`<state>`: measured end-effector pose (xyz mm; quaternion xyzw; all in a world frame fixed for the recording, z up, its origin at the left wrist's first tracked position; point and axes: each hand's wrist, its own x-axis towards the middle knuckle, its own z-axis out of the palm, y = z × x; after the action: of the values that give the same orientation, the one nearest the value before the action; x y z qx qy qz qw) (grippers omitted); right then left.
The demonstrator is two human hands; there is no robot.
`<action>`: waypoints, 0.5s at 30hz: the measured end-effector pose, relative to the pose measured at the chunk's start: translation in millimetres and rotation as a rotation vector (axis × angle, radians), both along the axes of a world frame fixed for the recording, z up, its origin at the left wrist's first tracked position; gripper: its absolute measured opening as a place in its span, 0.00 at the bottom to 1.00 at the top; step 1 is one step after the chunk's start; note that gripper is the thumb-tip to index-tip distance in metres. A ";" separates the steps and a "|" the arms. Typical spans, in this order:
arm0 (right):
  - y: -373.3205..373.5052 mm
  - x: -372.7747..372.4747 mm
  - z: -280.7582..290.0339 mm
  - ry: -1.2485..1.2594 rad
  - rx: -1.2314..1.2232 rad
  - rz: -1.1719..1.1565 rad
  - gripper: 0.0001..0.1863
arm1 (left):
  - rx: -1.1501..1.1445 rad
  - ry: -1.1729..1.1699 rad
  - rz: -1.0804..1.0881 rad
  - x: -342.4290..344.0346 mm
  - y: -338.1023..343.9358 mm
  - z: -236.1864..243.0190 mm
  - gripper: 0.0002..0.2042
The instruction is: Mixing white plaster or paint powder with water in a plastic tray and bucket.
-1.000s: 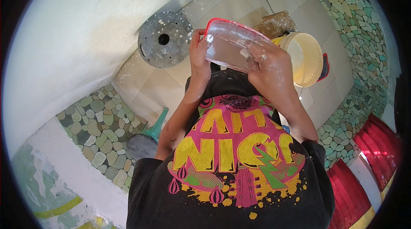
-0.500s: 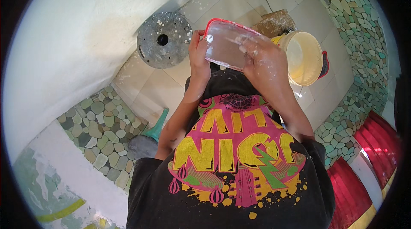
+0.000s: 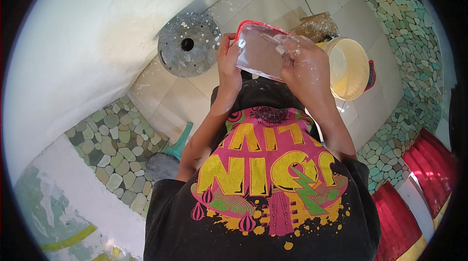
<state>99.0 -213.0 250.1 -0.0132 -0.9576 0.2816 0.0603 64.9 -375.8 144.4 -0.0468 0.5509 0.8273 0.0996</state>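
A shallow rectangular tray (image 3: pixel 261 49) with a red rim is tilted up in front of my chest, its inside greyish and smeared with white. My left hand (image 3: pixel 230 63) is closed on its left edge, the thumb over the near face. My right hand (image 3: pixel 308 63), spotted with white, reaches over the tray's right part with its fingers curled inward. White coats those fingertips, and a thin pale shape shows beside them. Whether it is a tool or a smear I cannot make out.
A round grey speckled disc (image 3: pixel 189 45) with a centre hole stands by the white wall (image 3: pixel 87 56). Right of the tray are a cream bucket (image 3: pixel 348 68) and a stained brown block (image 3: pixel 317 27) on the tiles. Pebble paving (image 3: pixel 117 153) and red folded pieces (image 3: pixel 397 222) lie at the sides.
The right hand's fingers have shifted slightly up over the tray and curled more. The tray and left hand have barely moved, a touch to the right.
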 end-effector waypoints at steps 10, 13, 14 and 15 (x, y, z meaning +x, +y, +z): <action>-9.9 10.7 3.5 -0.065 -0.041 0.156 0.19 | -0.014 0.001 0.018 1.1 -0.2 -3.3 0.16; -7.3 3.2 -2.9 -0.045 -0.024 0.113 0.18 | 0.001 -0.007 0.025 1.0 -0.5 -2.7 0.16; -6.4 1.3 -6.3 -0.012 0.014 0.039 0.18 | -0.006 -0.003 0.023 1.2 -0.6 -2.1 0.17; -5.9 3.2 -8.6 -0.008 0.015 0.039 0.18 | -0.005 0.001 0.023 0.2 -0.6 -2.0 0.17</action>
<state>102.2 -218.9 241.5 0.0049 -0.9600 0.2753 0.0509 65.0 -376.4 142.3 -0.0531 0.5523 0.8271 0.0898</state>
